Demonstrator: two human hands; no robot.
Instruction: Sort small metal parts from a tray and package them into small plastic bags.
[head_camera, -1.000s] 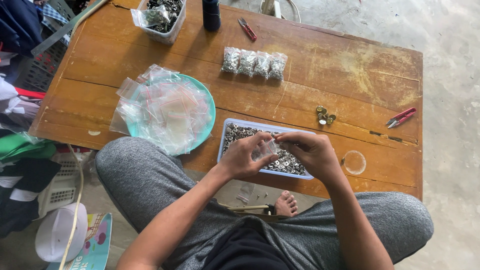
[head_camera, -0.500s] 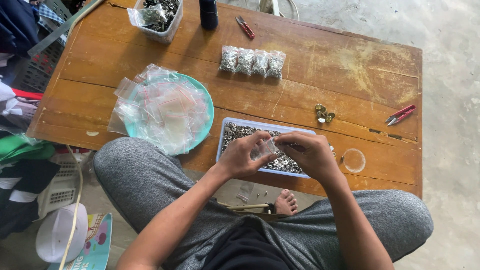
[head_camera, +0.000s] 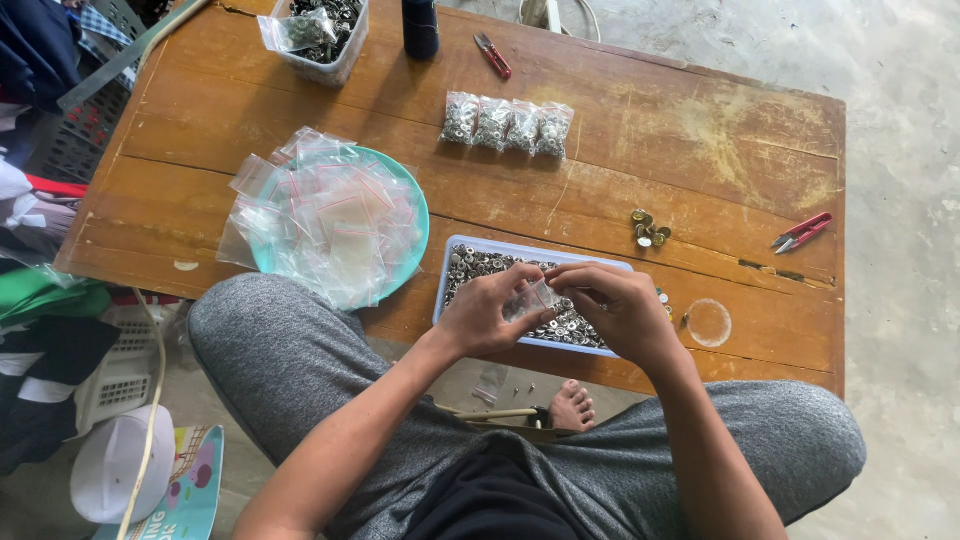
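Both hands meet over the blue tray of small metal fasteners (head_camera: 470, 268) — the left hand (head_camera: 485, 315) pinches a small clear zip bag (head_camera: 532, 298) by its edge, and the right hand (head_camera: 618, 305) closes its fingertips at the bag's mouth. Filling looks under way; next the mouth likely needs pressing shut, held level.

In my fingers is a small clear plastic bag (head_camera: 531, 298), crumpled and held roughly level, my left hand (head_camera: 487, 315) gripping its left end and my right hand (head_camera: 612, 305) its right. It hangs just above a shallow pale blue tray (head_camera: 470, 248) filled with small silvery metal pieces (head_camera: 478, 266), at the table's six o'clock edge.
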